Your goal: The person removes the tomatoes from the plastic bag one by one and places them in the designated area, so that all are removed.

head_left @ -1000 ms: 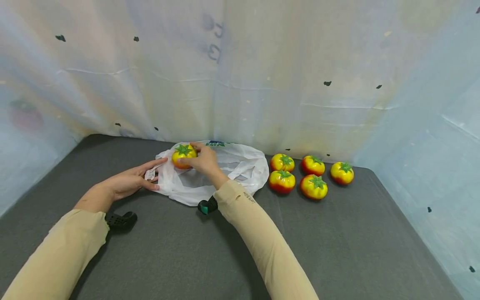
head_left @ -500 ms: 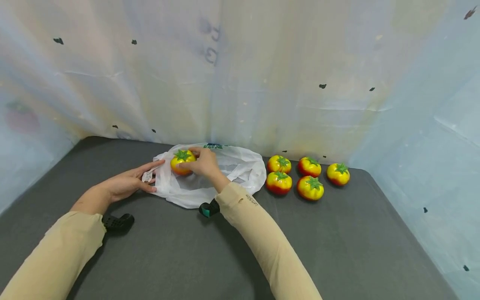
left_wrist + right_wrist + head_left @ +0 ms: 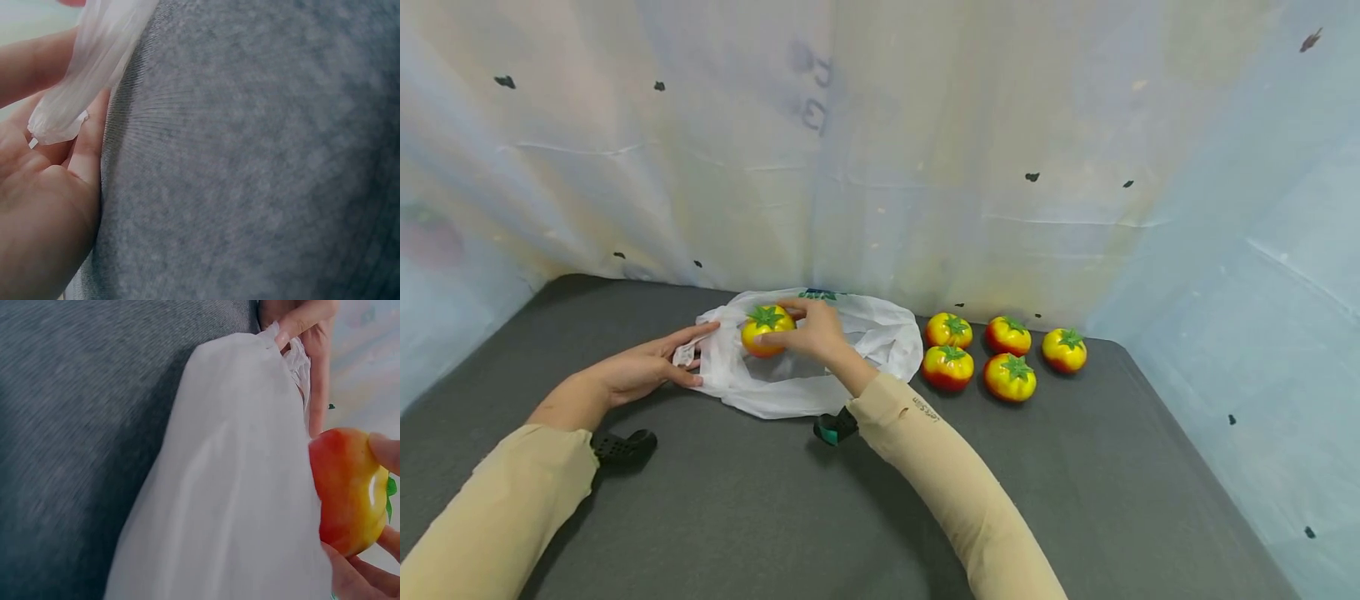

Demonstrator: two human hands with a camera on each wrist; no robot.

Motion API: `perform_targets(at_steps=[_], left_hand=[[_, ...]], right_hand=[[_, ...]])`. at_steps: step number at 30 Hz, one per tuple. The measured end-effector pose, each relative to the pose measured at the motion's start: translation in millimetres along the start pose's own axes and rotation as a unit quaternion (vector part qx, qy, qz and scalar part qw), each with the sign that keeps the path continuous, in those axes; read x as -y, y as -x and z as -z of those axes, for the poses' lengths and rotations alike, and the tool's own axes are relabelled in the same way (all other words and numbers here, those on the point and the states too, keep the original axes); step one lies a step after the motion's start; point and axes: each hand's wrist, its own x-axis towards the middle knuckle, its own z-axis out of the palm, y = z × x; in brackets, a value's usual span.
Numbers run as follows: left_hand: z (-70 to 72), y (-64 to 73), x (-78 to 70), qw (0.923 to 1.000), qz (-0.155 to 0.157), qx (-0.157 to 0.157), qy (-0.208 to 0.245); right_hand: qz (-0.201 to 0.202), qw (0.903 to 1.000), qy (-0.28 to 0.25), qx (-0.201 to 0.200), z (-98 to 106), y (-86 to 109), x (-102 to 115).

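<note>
A white plastic bag (image 3: 752,400) lies on the dark table with its mouth spread. My left hand (image 3: 643,365) holds the bag's left end, the bunched handle (image 3: 65,122) lying between thumb and fingers. My right hand (image 3: 816,329) grips a glossy red-and-yellow tomato (image 3: 766,333) with a green leafy top, at the left part of the bag's mouth. In the right wrist view, the thumb and fingers hold the tomato from opposite sides, and the bag's wall covers part of it.
Several similar tomatoes (image 3: 947,368) stand in two rows right of the bag, near the back edge. A pale plastic sheet (image 3: 880,150) hangs behind the table (image 3: 760,517) and along its sides. Black wrist devices (image 3: 625,448) show beneath both sleeves.
The right hand has moved the tomato slightly lower and to the right over the bag's mouth. My left hand keeps its hold on the bag. The head view has shifted slightly.
</note>
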Motion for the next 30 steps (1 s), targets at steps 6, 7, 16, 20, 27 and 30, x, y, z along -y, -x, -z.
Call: perform_targets(at_steps=[6, 7, 16, 20, 27, 30], left_hand=[[-2.4, -0.2, 3.2, 0.9999, 0.002, 0.001, 0.012], [-2.6, -0.4, 3.2, 1.0, 0.002, 0.0, 0.01], [-1.7, -0.8, -1.9, 0.9998, 0.007, -0.007, -0.015], [-1.6, -0.2, -2.6, 0.9998, 0.005, -0.009, -0.018], [-0.8, -0.6, -1.9, 0.9998, -0.004, -0.005, -0.018], [-0.4, -2.1, -0.2, 0.9998, -0.003, -0.006, -0.02]], right_hand=[[-0.002, 1.0, -0.001, 0.006, 10.8, 11.6, -5.9], [-0.002, 1.0, -0.005, 0.005, 13.3, 13.9, -6.8], [0.004, 0.9994, -0.03, -0.014, 33.3, 26.4, -21.7], [0.01, 0.9992, -0.035, -0.015, 40.3, 30.9, -26.7], [0.012, 0.9996, -0.025, -0.009, 55.4, 40.4, -33.0], [0.021, 0.9995, -0.022, -0.013, 60.6, 45.8, -36.6]])
